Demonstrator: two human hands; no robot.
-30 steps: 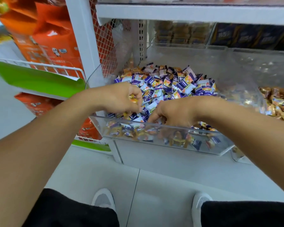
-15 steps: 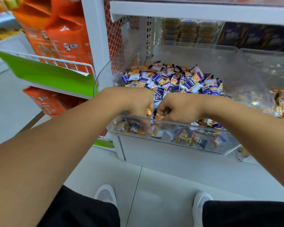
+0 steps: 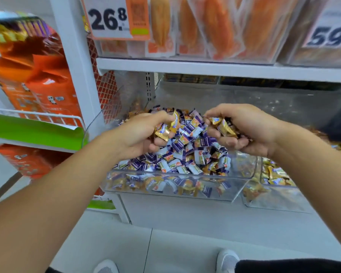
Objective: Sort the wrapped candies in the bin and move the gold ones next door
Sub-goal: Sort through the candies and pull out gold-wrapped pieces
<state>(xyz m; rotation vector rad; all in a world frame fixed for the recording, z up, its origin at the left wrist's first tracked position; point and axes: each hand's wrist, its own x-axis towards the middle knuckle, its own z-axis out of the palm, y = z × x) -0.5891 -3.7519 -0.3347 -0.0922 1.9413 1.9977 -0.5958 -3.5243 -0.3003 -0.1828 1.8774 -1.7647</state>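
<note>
A clear plastic bin [image 3: 242,175] on the low shelf holds a heap of purple-and-white wrapped candies [image 3: 187,152] mixed with gold ones. My left hand [image 3: 144,133] is raised above the heap, its fingers curled round a few gold candies [image 3: 165,129]. My right hand [image 3: 242,129] hovers beside it at the same height and grips another bunch of gold candies [image 3: 222,126]. To the right stands a second clear bin [image 3: 274,201] with only gold candies [image 3: 274,174] in it.
A white shelf board [image 3: 205,67] runs just above the bins, with price tags [image 3: 108,18] and orange packets over it. Orange bags [image 3: 41,81] and a green-edged wire rack [image 3: 35,131] stand at the left. My shoes [image 3: 226,261] show on the grey floor below.
Both hands have lifted out of the front of the bin, each now holding gold candies above the heap. The camera has tilted upward, so the upper shelf shows.
</note>
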